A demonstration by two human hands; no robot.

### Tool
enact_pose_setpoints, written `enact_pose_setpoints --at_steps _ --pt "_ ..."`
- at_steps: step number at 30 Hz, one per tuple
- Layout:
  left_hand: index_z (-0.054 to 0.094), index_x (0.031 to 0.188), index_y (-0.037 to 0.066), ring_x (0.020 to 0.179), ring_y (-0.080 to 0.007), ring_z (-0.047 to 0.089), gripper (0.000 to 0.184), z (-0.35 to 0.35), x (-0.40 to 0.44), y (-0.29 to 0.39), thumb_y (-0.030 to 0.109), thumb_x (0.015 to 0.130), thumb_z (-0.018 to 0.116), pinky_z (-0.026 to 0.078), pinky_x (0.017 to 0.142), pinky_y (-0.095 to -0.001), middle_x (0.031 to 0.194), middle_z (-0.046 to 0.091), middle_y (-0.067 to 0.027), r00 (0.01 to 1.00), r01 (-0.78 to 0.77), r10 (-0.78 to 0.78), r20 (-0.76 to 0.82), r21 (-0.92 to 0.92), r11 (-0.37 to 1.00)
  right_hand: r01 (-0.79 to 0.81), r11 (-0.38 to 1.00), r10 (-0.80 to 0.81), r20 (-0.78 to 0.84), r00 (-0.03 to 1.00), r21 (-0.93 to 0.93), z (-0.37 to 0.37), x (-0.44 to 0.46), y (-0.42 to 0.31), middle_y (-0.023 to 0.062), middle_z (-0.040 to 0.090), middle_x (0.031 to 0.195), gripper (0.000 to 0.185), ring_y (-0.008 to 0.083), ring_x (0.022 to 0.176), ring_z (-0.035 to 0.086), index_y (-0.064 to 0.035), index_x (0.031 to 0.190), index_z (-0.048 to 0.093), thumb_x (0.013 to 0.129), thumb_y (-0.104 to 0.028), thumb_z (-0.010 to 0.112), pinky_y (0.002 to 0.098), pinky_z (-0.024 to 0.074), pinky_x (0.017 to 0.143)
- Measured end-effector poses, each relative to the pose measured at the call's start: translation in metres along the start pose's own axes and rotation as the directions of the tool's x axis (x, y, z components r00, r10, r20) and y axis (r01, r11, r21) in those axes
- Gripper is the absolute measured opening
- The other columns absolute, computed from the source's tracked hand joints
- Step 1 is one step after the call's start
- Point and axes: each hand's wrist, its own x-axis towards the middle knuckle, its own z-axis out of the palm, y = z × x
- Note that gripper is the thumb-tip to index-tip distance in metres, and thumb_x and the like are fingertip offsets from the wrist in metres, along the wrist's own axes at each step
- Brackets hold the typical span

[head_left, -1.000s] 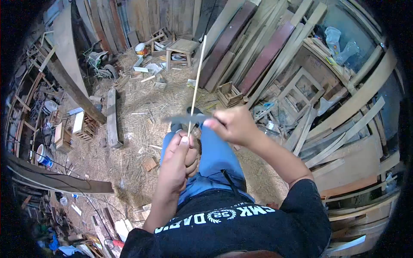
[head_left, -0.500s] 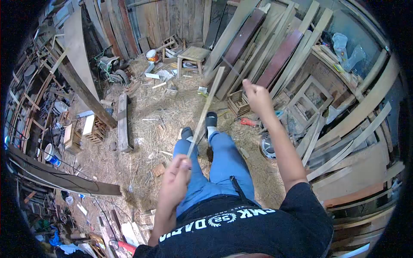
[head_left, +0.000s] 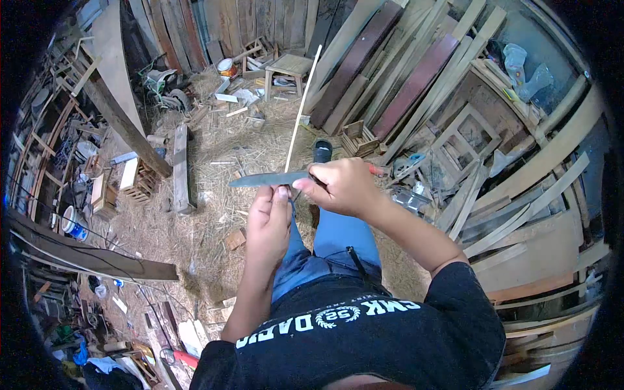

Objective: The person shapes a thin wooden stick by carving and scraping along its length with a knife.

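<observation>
Cluttered wooden workshop, with a floor strewn with pale shavings and offcuts. Toward the top, a low wooden stool; to the upper right, tall leaning boards, with a small slatted crate near their feet. At the bottom, a black T-shirt with white lettering, and blue jeans, seen from above.

In front of the body, above the lap, grips the lower end of a thin pale stick in the left hand, fingers curled closed and thumb pressed along the top. Points the stick up and away, toward the stool. Closes the right hand in a fist around the mostly hidden handle of a knife, with no visible opening between fingers and palm. Lays the long grey blade crosswise over the stick, low down, just beyond the left thumb, tip toward the left.

Seems to be at a shaving or trimming stroke, probably near its start by the grip. Hard to tell from this angle about actual contact between edge and wood. Calls for a firm left hold, a shallow blade angle and an edge well clear of the left fingertips.
</observation>
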Motion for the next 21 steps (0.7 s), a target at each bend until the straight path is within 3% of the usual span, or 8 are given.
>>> enact_pose_setpoints --at_steps 6,8,9,10,11,14,16,21 --pt "0.057 0.107 0.005 0.060 0.0016 0.035 0.014 0.004 -0.012 0.008 0.014 0.109 0.047 0.026 0.051 -0.0180 0.076 0.046 0.0087 0.998 -0.061 0.058 0.025 0.130 0.990 0.062 0.990 -0.063 -0.004 0.998 -0.124 -0.013 0.001 -0.003 0.0141 0.057 0.058 0.046 0.0348 0.053 0.061 -0.0082 0.067 0.058 0.092 -0.046 0.066 0.0456 0.0471 0.050" --pt "0.055 0.102 0.006 0.059 0.0015 0.034 0.015 -0.001 -0.020 0.015 0.016 0.109 0.047 0.024 0.051 -0.0184 0.071 0.042 0.0098 0.995 -0.016 0.002 0.100 0.136 0.991 -0.196 0.961 0.175 -0.119 0.977 -0.196 -0.014 0.013 0.036 0.0165 0.064 0.068 0.042 0.0363 0.058 0.064 -0.0105 0.078 0.070 0.093 -0.050 0.064 0.0444 0.0495 0.053" --pt "0.055 0.102 0.006 0.059 0.0015 0.034 0.015 -0.003 -0.024 0.013 0.016 0.109 0.047 0.024 0.051 -0.0184 0.071 0.042 0.0098 0.995 -0.007 -0.006 0.096 0.137 0.991 -0.241 0.954 0.193 -0.249 0.949 -0.179 -0.022 0.026 0.067 0.0194 0.066 0.067 0.063 0.0393 0.064 0.067 -0.0067 0.072 0.070 0.097 -0.062 0.053 0.0484 0.0530 0.059" --pt "0.054 0.100 0.009 0.051 0.0004 0.030 0.016 -0.007 -0.028 0.007 0.020 0.110 0.046 0.022 0.044 -0.0198 0.065 0.037 0.0103 0.995 -0.051 0.029 0.097 0.229 0.972 -0.480 0.877 0.456 -0.272 0.848 -0.026 -0.038 0.032 0.092 0.0221 0.068 0.075 0.070 0.0402 0.077 0.069 -0.0038 0.080 0.072 0.099 -0.066 0.046 0.0480 0.0534 0.071" --pt "0.053 0.099 0.011 0.043 -0.0006 0.026 0.018 -0.011 -0.031 0.002 0.024 0.110 0.046 0.021 0.038 -0.0212 0.058 0.033 0.0109 0.992 -0.099 0.068 0.107 0.322 0.942 -0.694 0.712 0.703 -0.109 0.703 0.107 -0.062 0.038 0.099 0.0218 0.069 0.076 0.072 0.0398 0.080 0.069 -0.0039 0.084 0.073 0.100 -0.067 0.042 0.0456 0.0515 0.075" --pt "0.054 0.100 0.007 0.055 0.0011 0.030 0.015 -0.033 -0.029 -0.004 0.016 0.109 0.047 0.022 0.048 -0.0194 0.066 0.035 0.0108 0.997 -0.019 -0.002 0.080 0.264 0.964 -0.612 0.777 0.630 -0.196 0.752 0.149 -0.070 0.028 0.091 0.0189 0.068 0.071 0.067 0.0328 0.072 0.069 -0.0011 0.090 0.074 0.100 -0.062 0.047 0.0426 0.0507 0.070" --pt "0.053 0.101 0.009 0.050 0.0003 0.028 0.016 -0.029 -0.026 0.005 0.019 0.110 0.045 0.021 0.044 -0.0204 0.063 0.034 0.0106 0.997 0.066 -0.075 0.032 0.210 0.975 -0.592 0.781 0.618 -0.103 0.780 0.199 -0.055 0.019 0.058 0.0163 0.068 0.068 0.060 0.0290 0.066 0.068 -0.0018 0.092 0.075 0.100 -0.058 0.053 0.0410 0.0505 0.065" --pt "0.049 0.101 0.016 0.040 -0.0035 0.021 0.020 -0.012 -0.023 0.015 0.031 0.111 0.040 0.016 0.037 -0.0237 0.056 0.027 0.0092 0.965 0.206 -0.215 0.151 0.070 0.976 -0.214 0.976 0.216 -0.052 0.975 0.035 -0.006 -0.006 0.011 0.0184 0.061 0.059 0.056 0.0381 0.054 0.062 -0.0082 0.066 0.065 0.095 -0.056 0.059 0.0474 0.0477 0.053"
